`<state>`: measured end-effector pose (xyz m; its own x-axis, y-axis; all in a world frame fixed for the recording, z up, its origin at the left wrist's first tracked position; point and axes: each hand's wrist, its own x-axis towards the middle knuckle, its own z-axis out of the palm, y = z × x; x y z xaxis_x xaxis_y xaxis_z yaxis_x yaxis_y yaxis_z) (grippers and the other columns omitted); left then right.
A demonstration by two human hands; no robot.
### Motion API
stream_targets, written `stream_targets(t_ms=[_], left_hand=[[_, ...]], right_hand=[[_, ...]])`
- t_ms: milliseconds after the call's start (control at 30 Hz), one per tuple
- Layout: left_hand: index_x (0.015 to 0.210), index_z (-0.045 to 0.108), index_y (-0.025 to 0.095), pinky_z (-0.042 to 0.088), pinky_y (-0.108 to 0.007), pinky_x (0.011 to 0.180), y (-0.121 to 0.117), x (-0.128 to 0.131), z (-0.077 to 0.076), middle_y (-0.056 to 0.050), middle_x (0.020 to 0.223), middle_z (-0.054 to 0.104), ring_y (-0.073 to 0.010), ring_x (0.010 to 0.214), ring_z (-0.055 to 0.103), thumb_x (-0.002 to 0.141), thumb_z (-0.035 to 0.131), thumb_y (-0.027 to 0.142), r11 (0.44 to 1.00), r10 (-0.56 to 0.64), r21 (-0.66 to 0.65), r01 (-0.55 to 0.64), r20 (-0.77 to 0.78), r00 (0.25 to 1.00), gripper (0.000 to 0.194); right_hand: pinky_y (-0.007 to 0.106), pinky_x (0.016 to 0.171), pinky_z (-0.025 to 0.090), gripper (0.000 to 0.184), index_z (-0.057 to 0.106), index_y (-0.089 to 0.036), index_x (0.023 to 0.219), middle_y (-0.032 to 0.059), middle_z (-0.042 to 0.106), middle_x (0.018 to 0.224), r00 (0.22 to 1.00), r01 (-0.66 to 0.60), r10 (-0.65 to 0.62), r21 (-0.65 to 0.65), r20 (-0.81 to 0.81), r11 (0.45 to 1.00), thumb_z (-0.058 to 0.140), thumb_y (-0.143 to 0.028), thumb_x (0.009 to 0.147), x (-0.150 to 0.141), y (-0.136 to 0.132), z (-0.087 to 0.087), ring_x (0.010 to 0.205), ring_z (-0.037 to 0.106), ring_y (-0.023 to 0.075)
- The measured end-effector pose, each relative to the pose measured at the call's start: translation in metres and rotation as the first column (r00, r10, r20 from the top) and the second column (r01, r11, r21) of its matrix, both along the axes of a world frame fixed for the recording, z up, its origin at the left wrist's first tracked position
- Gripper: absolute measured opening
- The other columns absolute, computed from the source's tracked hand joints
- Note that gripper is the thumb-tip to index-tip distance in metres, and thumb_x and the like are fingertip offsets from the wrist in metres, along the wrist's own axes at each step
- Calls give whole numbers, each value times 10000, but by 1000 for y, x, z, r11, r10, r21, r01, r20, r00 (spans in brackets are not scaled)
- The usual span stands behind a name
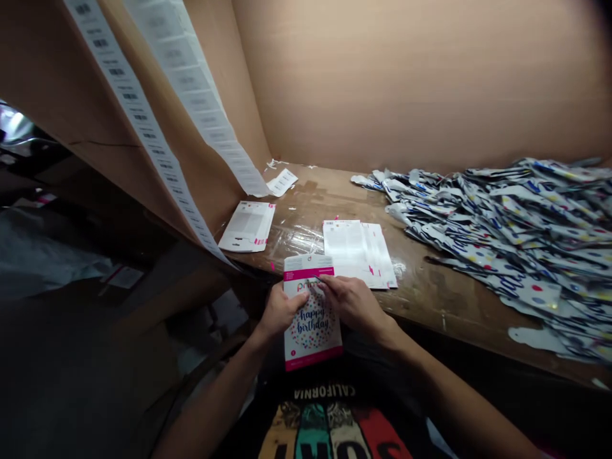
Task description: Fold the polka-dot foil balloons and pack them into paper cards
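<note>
A white and pink "happy birthday" card pack (312, 328) is held above the table's front edge. My left hand (280, 310) grips its left side, fingers closed on it. The fingertips of my right hand (351, 301) pinch its upper middle near the pink band. Just beyond the hands a small stack of white printed cards (358, 252) lies on the wooden table (430, 290).
A large heap of folded dotted foil balloons (516, 236) covers the table's right side. Another white card stack (248, 226) lies at the left. Two long strips of barcode labels (143, 121) hang down the cardboard wall (406, 83) on the left.
</note>
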<state>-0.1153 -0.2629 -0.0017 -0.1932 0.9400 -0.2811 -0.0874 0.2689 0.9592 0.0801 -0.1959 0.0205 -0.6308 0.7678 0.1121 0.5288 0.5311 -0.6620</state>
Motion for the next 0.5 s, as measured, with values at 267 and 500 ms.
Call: stream_targets(t_ms=[267,500], left_hand=[[1073,762,154,580,-327,777,-13,13,9,-82,963,790,-270,871,724,824,719,303,984,-155,58,167,-163,974,293],[1093,697,133,587,-352,790,-13,12,-4,-90,978,782,-257,848,730,730,772,230,994,-108,-25,108,8,994,384]], right_hand=[[313,703,494,244,652,-167,1148,160,757,933,843,-42,32,6,537,999,450,-203,1015,-7,-15,18,766,731,257],[301,678,443,274,716,-187,945,133,761,867,863,-110,124,-57,490,992,480,-295,1033,13,0,9,748,714,241]])
